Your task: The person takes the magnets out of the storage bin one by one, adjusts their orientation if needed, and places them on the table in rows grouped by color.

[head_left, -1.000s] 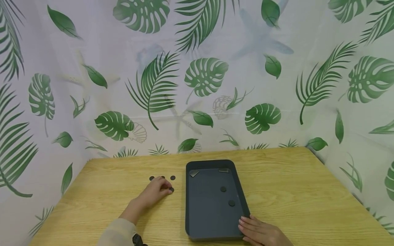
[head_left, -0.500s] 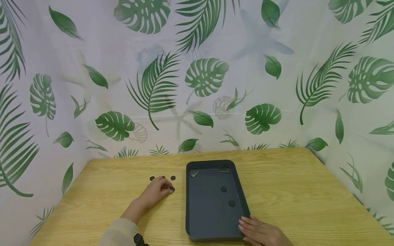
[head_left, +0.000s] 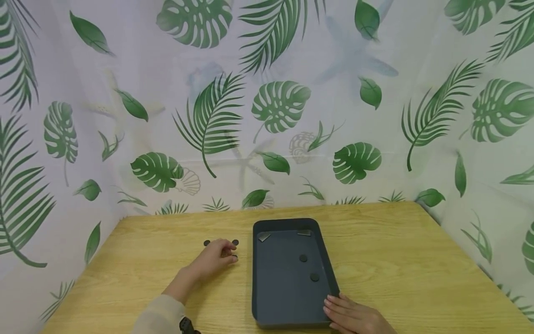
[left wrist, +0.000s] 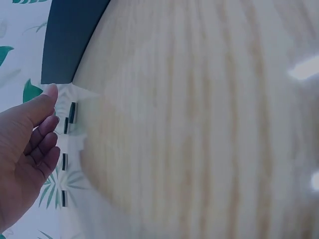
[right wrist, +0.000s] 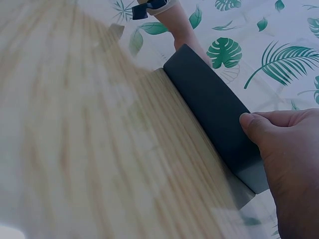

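My left hand (head_left: 214,257) is over the table at the left of a dark grey baking tray (head_left: 275,297), thumb and forefinger apart with nothing between them. Just past its fingertips lies a small black disc (head_left: 235,256), partly covered by the hand. Two more discs, a left disc (head_left: 206,242) and a right disc (head_left: 235,242), show farther back. The left wrist view has several discs, such as the lowest disc (left wrist: 64,198), beyond the loosely bent fingers. My right hand (head_left: 356,315) holds the tray's front right corner, its thumb (right wrist: 254,125) against the outer wall.
Inside the tray lie an upper black disc (head_left: 303,258), a lower black disc (head_left: 314,277) and two small metallic pieces, one at the back left (head_left: 264,237) and one at the back right (head_left: 304,233). Leaf-printed cloth (head_left: 275,185) hangs behind the wooden table (head_left: 388,250).
The left thumb and forefinger, earlier closed at the near disc, have come apart, leaving that disc on the table. The right hand and the tray stay in place.
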Motion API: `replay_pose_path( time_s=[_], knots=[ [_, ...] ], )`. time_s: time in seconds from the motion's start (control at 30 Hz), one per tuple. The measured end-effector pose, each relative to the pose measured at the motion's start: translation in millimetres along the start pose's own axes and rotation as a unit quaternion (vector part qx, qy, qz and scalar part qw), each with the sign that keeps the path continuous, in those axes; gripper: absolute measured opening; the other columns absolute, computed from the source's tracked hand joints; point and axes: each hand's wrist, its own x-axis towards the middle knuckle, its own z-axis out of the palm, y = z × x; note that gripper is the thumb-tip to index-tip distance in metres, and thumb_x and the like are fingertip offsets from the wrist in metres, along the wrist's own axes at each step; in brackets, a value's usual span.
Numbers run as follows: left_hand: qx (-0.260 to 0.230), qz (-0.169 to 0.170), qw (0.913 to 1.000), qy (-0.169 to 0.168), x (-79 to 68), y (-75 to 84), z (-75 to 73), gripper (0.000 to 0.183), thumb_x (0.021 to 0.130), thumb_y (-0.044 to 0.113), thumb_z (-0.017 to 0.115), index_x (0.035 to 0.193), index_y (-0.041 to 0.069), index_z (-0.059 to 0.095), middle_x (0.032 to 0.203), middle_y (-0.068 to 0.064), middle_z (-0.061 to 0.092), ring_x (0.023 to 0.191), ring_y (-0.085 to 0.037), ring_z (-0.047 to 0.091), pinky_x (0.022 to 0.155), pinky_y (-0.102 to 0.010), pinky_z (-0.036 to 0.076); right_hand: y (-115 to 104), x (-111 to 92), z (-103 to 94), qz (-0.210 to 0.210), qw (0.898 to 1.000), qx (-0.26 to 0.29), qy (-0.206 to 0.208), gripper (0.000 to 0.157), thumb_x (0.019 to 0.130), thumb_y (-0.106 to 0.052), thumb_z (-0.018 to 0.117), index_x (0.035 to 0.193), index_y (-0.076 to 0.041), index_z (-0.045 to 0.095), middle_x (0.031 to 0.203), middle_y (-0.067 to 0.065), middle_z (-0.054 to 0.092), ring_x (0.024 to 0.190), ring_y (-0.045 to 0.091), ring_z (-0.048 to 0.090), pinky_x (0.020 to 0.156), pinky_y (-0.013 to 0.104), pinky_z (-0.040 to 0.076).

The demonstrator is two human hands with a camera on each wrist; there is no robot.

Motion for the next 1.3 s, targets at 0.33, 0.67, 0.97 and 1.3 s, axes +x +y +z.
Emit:
replay_pose_path(
  time_s=[0.33,0.67,0.97,1.3],
  knots=[
    [0.041,0.037,0.9985,-0.001,10.6,16.1,-11.6,0.029,0.091,0.015,0.064,0.113,-0.004,0.062,0.100,-0.012,0.060,0.088,-0.020,0.054,0.079,-0.038,0.046,1.8,-0.2,-0.7,-0.007,1.000,-0.005,-0.001,0.033,0.091,-0.017,0.063,0.105,0.013,0.066,0.121,0.020,0.061,0.124,0.023,0.051,0.105,0.027,0.034],
    [0.032,0.061,0.9976,-0.006,19.4,35.7,-15.9,0.029,0.092,0.020,0.062,0.116,0.003,0.061,0.102,-0.007,0.058,0.087,-0.015,0.051,0.079,-0.037,0.044,-0.3,1.6,0.4,-0.001,1.000,-0.012,-0.002,0.033,0.092,-0.018,0.062,0.105,0.012,0.067,0.123,0.018,0.060,0.124,0.021,0.051,0.105,0.026,0.034],
    [0.031,0.074,0.9968,-0.007,25.3,59.1,-18.9,0.029,0.092,0.025,0.063,0.113,0.005,0.064,0.103,-0.005,0.059,0.088,-0.016,0.050,0.078,-0.035,0.043,-1.9,1.9,-0.2,0.014,1.000,-0.003,-0.004,0.033,0.091,-0.017,0.063,0.104,0.012,0.067,0.123,0.016,0.060,0.123,0.020,0.052,0.104,0.026,0.035],
    [0.033,0.099,0.9941,-0.029,36.2,80.4,-19.7,0.024,0.092,0.027,0.063,0.109,0.010,0.066,0.102,-0.001,0.061,0.087,-0.013,0.052,0.076,-0.031,0.045,-2.3,0.6,-0.3,0.022,1.000,0.000,-0.005,0.034,0.091,-0.018,0.063,0.105,0.012,0.067,0.123,0.017,0.060,0.123,0.020,0.052,0.104,0.025,0.034]
  ],
)
